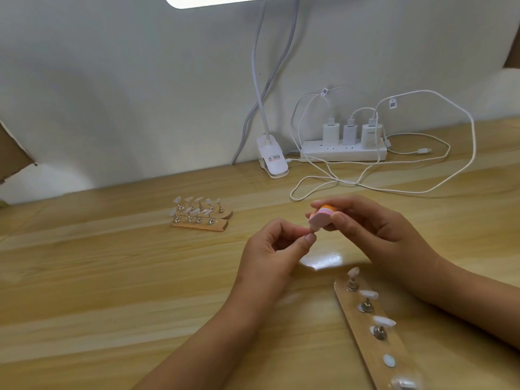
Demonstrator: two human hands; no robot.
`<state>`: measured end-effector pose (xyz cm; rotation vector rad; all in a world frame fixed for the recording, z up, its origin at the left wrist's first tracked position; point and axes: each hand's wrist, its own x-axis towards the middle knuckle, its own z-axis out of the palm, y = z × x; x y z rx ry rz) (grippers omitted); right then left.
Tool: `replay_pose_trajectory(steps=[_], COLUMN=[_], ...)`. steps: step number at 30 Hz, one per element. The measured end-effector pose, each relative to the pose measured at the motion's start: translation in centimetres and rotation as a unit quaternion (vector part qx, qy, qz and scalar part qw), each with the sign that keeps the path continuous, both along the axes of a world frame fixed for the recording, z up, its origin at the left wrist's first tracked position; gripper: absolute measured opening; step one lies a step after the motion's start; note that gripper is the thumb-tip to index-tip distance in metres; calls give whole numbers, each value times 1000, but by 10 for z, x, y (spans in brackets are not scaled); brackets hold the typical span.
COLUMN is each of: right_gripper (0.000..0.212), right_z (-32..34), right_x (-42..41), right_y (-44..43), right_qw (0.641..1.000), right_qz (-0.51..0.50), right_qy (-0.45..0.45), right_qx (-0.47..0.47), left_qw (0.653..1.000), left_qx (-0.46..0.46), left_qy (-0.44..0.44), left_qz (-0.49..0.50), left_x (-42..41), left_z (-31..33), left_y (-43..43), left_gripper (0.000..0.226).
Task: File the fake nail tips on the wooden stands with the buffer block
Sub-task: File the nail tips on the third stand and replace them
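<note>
Right now, at the centre-left of the frame, two wooden stands (201, 222) are sitting side by side on the counter (112, 277), carrying nail tips (194, 205) on metal pegs (190, 219). Moving rightward, your left hand (277, 249) is keeping its grip narrowed to a fine pinch. Thumb and forefinger are meeting on something tiny, seemingly a loose tip (311, 229), though your fingers are mostly hiding it.

Just above and touching that pinch, the pink-and-orange buffer block (319, 216) is resting in your right hand (374, 229), whose grip is curling round its far end. At the lower right, a third stand (354, 322) is lying lengthwise with more tips.

The tip is probably feeling light, thin, springy and slick, so it is likely wanting to flick away. Pinching its side edges near the base is looking safest. The block is appearing soft and light, so hold it by its sides and leave the abrasive face free.
</note>
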<state>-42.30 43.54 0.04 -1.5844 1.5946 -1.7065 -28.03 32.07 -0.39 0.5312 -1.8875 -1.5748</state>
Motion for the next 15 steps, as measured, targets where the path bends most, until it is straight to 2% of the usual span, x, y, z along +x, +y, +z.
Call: replay_pose_trajectory(steps=[12,15], right_gripper=[27,29], right_z=[-2,-2], right_x=[-2,-3], right_y=[-2,-2], right_qw=[999,999], right_qz=[2,-9], right_qy=[21,31], right_qx=[33,7], left_qw=[1000,1000], left_qx=[4,9], left_qy=[16,17], left_qz=[-6,-5], left_x=[0,0], left_z=[2,2], left_y=[2,2], left_gripper=[10,11])
